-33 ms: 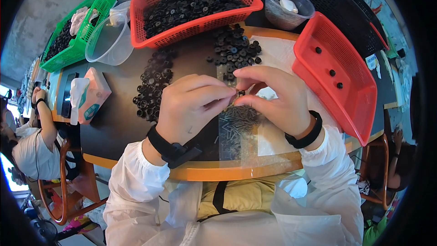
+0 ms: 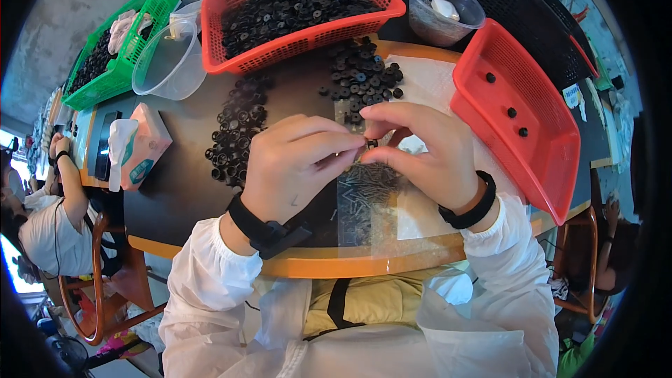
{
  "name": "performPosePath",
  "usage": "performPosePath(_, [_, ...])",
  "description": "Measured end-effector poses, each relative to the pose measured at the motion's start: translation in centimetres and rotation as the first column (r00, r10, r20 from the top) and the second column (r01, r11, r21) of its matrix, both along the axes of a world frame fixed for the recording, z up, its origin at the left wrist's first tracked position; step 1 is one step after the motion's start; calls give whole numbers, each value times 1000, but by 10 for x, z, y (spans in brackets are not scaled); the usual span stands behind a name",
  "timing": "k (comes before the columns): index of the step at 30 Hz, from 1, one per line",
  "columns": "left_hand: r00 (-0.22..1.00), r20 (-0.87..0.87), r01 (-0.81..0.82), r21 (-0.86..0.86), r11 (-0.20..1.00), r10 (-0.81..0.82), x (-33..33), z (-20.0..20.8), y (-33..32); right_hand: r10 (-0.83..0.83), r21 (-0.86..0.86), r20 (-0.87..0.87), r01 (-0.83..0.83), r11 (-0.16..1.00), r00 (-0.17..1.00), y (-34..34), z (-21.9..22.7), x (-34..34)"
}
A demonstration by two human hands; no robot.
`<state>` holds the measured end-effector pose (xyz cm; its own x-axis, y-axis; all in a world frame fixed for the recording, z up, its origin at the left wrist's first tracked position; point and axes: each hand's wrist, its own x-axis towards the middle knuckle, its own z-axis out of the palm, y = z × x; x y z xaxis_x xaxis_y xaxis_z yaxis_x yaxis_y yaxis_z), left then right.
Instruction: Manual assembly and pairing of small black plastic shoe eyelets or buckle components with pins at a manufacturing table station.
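Observation:
Over the front middle of the table, my two hands meet at a small black part (image 2: 372, 143), mostly covered by fingertips. My left hand (image 2: 290, 161) is closed, thumb and fingers pinched together at the part's left side. Curved round the other side is my right hand (image 2: 434, 150), its thumb below and its fingers above the part. Just under them lies a heap of thin metal pins (image 2: 364, 189) on clear plastic sheet. Beyond the fingers sits a pile of black discs (image 2: 360, 73); left of my left hand, many black rings (image 2: 234, 140) are spread out.
A red basket (image 2: 301, 45) full of black discs stands at the back. Right of it are a clear tub (image 2: 444, 28) and a red tray (image 2: 539, 157) holding several black pieces. At left are a green basket (image 2: 126, 70), a clear bowl (image 2: 168, 70), a tissue box (image 2: 150, 147) and a co-worker's arm (image 2: 66, 175).

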<state>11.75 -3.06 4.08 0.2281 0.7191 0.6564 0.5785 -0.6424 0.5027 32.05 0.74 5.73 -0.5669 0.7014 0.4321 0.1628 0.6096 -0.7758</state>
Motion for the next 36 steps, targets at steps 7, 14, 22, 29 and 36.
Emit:
performPosePath(7, [992, 99, -65, -165, 984, 82, 4, 5, -4, -6, -85, -57, 1, 996, 998, 4, 0, -2])
performPosePath(14, [995, 76, -62, -62, 996, 67, 3, 6, -4, 118, -311, -130, -153, 938, 985, 15, -1, 8])
performPosePath(22, [998, -52, -18, 59, 998, 21, -3, 11, -1, 150, -415, -257, -250, 875, 955, 19, -5, 10])
performPosePath(29, [391, 691, 920, -269, 287, -608, -11, 63, -87, 101, -488, -447, -337, 805, 889, 38, -4, 15])
performPosePath(36, [241, 629, 850, -504, -152, -739, -43, 87, -139, -2, -551, -465, -287, 784, 885, 46, -11, 20])
